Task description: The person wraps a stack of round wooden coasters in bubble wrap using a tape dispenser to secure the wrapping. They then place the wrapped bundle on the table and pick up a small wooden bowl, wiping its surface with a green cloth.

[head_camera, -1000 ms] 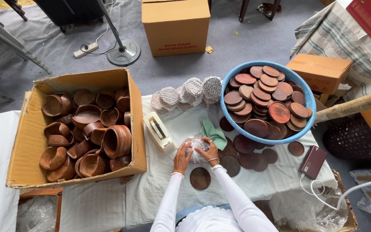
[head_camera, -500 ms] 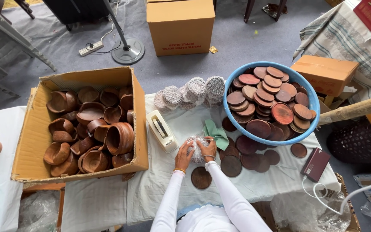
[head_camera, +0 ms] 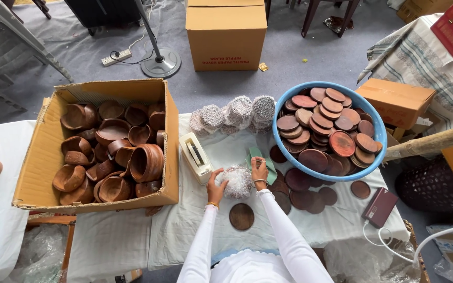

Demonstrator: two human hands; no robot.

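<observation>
Both of my hands grip a round bundle wrapped in white foam netting point(head_camera: 237, 181) on the white tablecloth point(head_camera: 184, 230). My left hand point(head_camera: 216, 182) holds its left side and my right hand point(head_camera: 259, 172) holds its right side. A dark round wooden lid point(head_camera: 241, 216) lies flat just in front of the bundle. A white tape dispenser point(head_camera: 196, 156) sits to the left of my left hand. A green cloth point(head_camera: 262, 157) lies under my right hand.
An open cardboard box point(head_camera: 43, 152) of brown wooden bowls stands at the left. A blue basin point(head_camera: 379, 152) of round wooden lids stands at the right, with loose lids point(head_camera: 310, 199) beside it. Wrapped bundles point(head_camera: 234, 112) line the table's far edge. A dark red wallet point(head_camera: 380, 206) lies far right.
My hands stay on the wrapped bundle and have shifted slightly around it. The view has moved a little; nothing else has changed.
</observation>
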